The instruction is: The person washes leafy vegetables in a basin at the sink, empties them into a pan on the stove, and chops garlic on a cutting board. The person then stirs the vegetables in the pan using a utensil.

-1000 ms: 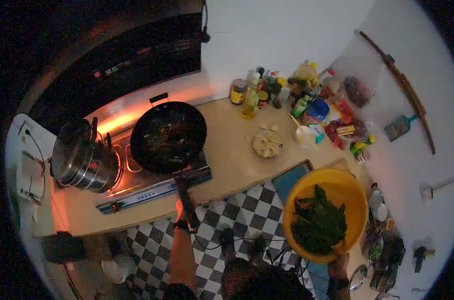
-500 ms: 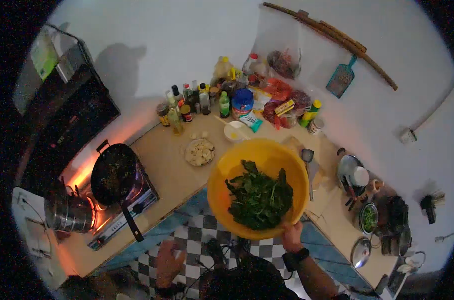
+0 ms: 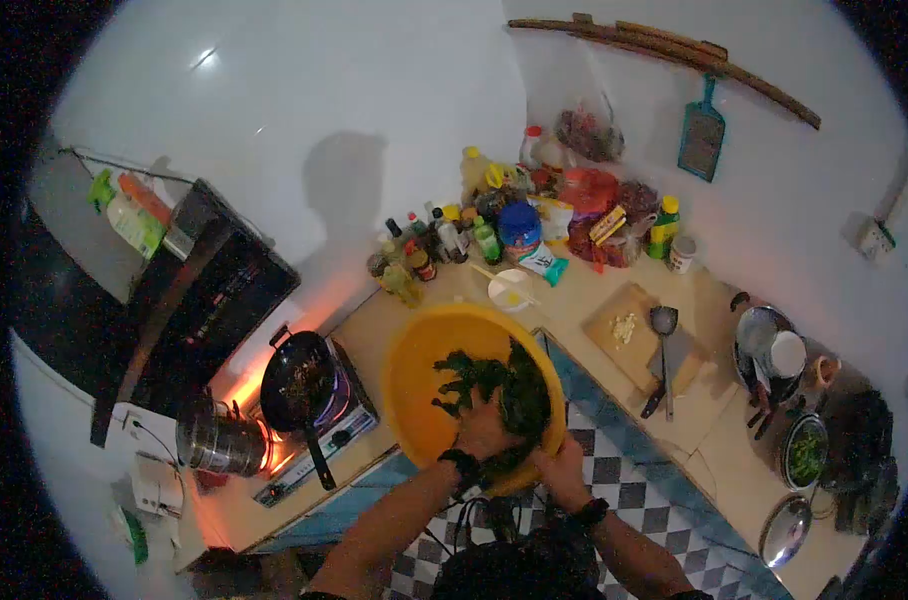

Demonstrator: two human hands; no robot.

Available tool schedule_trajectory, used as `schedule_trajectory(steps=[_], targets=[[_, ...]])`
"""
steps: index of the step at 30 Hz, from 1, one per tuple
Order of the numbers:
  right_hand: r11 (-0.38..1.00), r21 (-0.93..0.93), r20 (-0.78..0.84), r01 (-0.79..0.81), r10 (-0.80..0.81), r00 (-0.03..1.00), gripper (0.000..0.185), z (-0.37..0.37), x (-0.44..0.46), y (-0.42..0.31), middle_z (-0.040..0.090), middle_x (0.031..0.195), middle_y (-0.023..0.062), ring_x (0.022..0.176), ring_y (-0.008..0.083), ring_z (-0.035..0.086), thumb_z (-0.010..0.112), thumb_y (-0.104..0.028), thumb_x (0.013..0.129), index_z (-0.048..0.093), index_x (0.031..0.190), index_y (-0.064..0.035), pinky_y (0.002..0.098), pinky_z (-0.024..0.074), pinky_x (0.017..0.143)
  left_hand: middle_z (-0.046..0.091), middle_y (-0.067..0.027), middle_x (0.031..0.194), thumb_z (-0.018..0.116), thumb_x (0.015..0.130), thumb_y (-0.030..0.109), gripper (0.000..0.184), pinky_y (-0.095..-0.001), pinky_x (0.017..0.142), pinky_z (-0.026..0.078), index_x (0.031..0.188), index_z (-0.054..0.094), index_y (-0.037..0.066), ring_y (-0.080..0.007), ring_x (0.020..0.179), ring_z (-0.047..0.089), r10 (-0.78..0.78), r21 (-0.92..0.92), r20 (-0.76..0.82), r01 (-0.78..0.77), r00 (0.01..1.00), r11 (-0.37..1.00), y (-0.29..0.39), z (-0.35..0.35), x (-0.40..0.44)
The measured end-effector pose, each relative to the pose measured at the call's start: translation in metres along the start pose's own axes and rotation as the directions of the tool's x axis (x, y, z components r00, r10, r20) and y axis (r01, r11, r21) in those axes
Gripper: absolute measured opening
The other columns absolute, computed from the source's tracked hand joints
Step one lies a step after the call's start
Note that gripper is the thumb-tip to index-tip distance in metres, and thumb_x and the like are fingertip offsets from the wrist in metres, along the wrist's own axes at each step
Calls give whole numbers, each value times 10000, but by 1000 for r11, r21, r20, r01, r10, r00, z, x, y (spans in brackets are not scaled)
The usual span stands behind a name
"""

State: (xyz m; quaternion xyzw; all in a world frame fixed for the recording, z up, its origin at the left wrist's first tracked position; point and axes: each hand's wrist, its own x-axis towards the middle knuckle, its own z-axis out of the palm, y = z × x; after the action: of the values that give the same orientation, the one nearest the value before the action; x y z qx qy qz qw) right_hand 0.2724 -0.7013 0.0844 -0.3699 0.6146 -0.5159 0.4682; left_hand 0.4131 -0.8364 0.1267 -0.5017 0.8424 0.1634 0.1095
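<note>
I see the greens (image 3: 526, 390) under my left hand (image 3: 487, 432), its grip unclear; my right hand (image 3: 564, 472) clasps the yellow basin's (image 3: 411, 380) near rim.

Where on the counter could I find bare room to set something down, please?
The counter looks bare between the cutting board and the metal lid, and in a narrow patch between the stove and yellow basin. Bottles and bags crowd the back corner; the greens bowl sits in clutter at right.
</note>
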Motion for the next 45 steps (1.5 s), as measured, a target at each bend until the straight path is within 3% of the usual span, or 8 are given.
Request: schedule_trajectory(steps=[7,11,22,33,36,40,43,45], targets=[[964,228,-209,141,-93,973,318,18,15,59,658,890,63,790,222,632,730,-168,808,613,1076,-43,393,528,688,479,-209,1444,919,564,407,1061,-512,1047,454,1467,438,126,-477,1236,520,184,-176,-193,-219,964,960,-61,59,54],[923,385,-84,18,15,996,370,2,18,11,669,1091,72,942,214,638,672,-186,906,577,1226,-26,368,530,812,622,-191,1284,906,558,230,955,-471,1025,477,1404,486,89,-377,1221,573,338,-338,-258,-412,905,846,-39,-76,20],[823,566,40,-53,36,999,312,54,45,-7,688,1134,78,954,206,667,608,-120,946,605,1237,-7,338,557,808,523,-130,1430,915,643,244,1009,-424,1164,350,1474,376,47,-282,1338,484,201,-564,-305,-347,931,750,-73,-209,-32],[871,435,111,-229,201,973,394,106,69,-16,655,980,22,750,128,645,669,-284,945,560,1268,-87,290,500,515,560,-96,1423,920,657,211,943,-436,1190,329,1452,445,34,-247,1355,484,285,-571,-521,-577,805,584,-170,-263,-44],[843,534,125,-61,-8,992,433,123,59,-39,643,1042,38,803,142,650,693,-264,912,542,1276,-83,290,510,541,541,-101,1440,868,690,51,885,-409,1148,385,1460,430,36,-238,1327,507,234,-585,-573,-592,785,554,-217,-318,-82],[873,443,-180,-205,310,933,447,131,61,-26,640,1086,54,888,193,659,672,-201,901,517,1299,-70,325,558,631,594,-93,1359,787,695,-93,792,-387,1083,446,1413,477,28,-229,1262,552,-154,-771,-521,-385,840,507,-273,-359,-136],[824,556,-105,-109,200,974,511,113,67,1,629,1147,73,976,251,658,670,-137,866,489,1337,-58,376,589,733,602,-95,1342,757,702,-119,765,-383,1068,457,1402,483,24,-225,1247,561,-282,-804,-455,-253,845,538,-330,-378,-152],[1000,0,-136,20,-20,990,535,93,67,44,623,1178,85,995,266,659,663,-78,844,482,1347,-48,404,595,761,601,-97,1339,744,707,-124,754,-382,1064,459,1399,482,22,-224,1243,563,-305,-786,-438,-195,845,587,-377,-374,-148]])
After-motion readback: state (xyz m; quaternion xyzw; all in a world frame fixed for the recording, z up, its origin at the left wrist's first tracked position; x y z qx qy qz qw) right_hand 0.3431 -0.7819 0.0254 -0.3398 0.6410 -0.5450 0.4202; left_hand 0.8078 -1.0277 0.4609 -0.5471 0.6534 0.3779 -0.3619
